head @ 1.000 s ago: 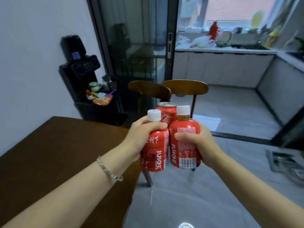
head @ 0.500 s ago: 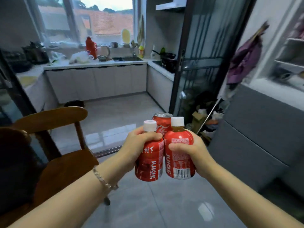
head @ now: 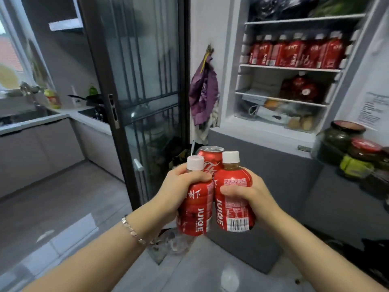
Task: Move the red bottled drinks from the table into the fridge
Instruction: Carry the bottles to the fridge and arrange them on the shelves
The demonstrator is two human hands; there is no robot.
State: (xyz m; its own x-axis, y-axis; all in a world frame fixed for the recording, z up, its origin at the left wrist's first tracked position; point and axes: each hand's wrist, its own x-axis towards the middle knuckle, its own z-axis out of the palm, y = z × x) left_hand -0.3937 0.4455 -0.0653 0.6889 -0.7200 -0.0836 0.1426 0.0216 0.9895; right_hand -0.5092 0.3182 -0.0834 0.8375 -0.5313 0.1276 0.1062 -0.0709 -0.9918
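Red drinks, three: left hand (head: 179,187) grips left bottle (head: 195,216), right hand (head: 253,193) right bottle (head: 234,209), one can (head: 210,158) behind.

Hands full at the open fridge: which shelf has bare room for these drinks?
The shelf under the row of red bottles looks bare on its left half, between the fridge wall and a red bag. The bottle row fills its own shelf side to side, dark bags pack the top shelf, and jars crowd the fridge door.
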